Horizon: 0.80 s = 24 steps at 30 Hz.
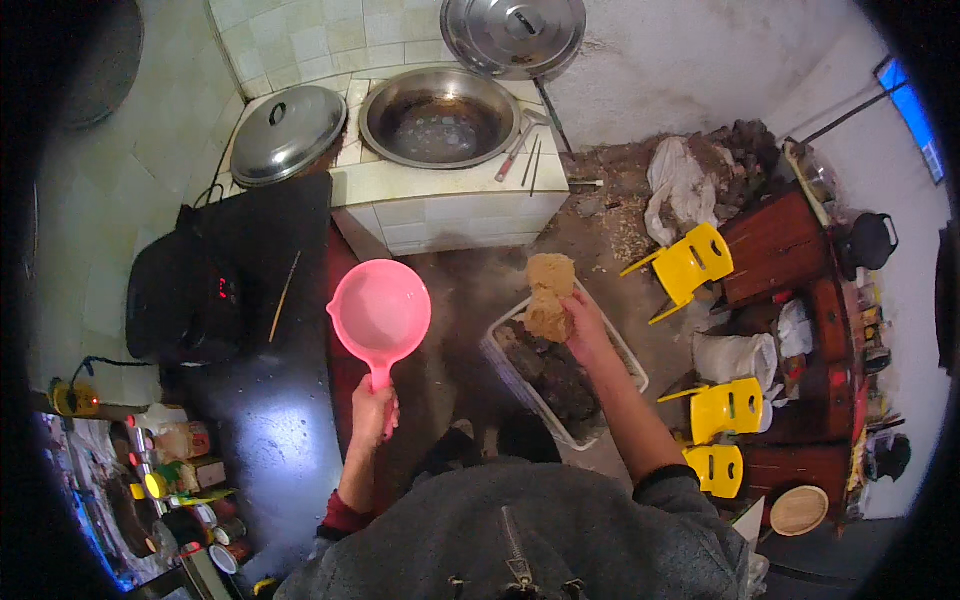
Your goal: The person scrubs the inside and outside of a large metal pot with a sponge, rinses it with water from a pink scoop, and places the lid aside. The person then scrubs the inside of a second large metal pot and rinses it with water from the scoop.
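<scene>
My left hand (373, 411) grips the handle of a pink plastic ladle (381, 311), held level beside the dark table; its bowl looks to hold some liquid, though I cannot be sure. In my right hand (585, 322) is a tan, fibrous scrubbing pad (550, 296), pinched in at its middle, above a pale-rimmed plastic basket (626, 352) of dark lumps. Ahead of both hands, a large metal wok (440, 120) with a little liquid at its bottom sits in the tiled stove. A spatula (517, 154) and two thin sticks (532, 166) lie to its right.
A domed metal lid (289, 135) rests on the stove's left; another lid (517, 34) leans at the wall. The dark table (289, 420) at left bears a black appliance (184, 292) and a thin stick (285, 296). Yellow chairs (694, 262) stand at right near a reddish-brown cabinet (780, 240).
</scene>
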Motion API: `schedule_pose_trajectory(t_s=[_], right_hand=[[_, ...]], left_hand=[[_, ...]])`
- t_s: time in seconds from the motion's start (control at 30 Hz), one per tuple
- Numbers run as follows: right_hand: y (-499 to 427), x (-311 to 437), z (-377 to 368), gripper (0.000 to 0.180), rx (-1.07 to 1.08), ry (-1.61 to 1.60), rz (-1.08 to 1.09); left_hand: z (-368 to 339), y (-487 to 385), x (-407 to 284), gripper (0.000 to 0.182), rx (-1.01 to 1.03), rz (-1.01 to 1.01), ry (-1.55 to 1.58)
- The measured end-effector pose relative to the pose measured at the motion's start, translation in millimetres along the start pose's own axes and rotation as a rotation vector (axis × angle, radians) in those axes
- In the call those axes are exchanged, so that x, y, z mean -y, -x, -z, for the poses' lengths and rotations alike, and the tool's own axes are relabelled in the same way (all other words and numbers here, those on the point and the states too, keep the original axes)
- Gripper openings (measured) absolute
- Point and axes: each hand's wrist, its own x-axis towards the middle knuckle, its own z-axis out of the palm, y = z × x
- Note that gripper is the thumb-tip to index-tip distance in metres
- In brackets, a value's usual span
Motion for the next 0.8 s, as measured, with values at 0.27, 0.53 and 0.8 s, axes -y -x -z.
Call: schedule_pose_trajectory(t_s=[0.27, 0.53, 0.8], right_hand=[[-49, 29, -5, 0.038, 0.144, -0.147, -0.080], [-165, 32, -16, 0.039, 0.269, -0.238, -0.122], [-260, 71, -77, 0.037, 0.253, -0.118, -0.099]], left_hand=[[-33, -56, -77, 0.019, 0.046, 0.006, 0.093], [-70, -145, -152, 0.021, -0.009, -0.076, 0.051], [-72, -190, -185, 0.023, -0.109, -0.022, 0.082]])
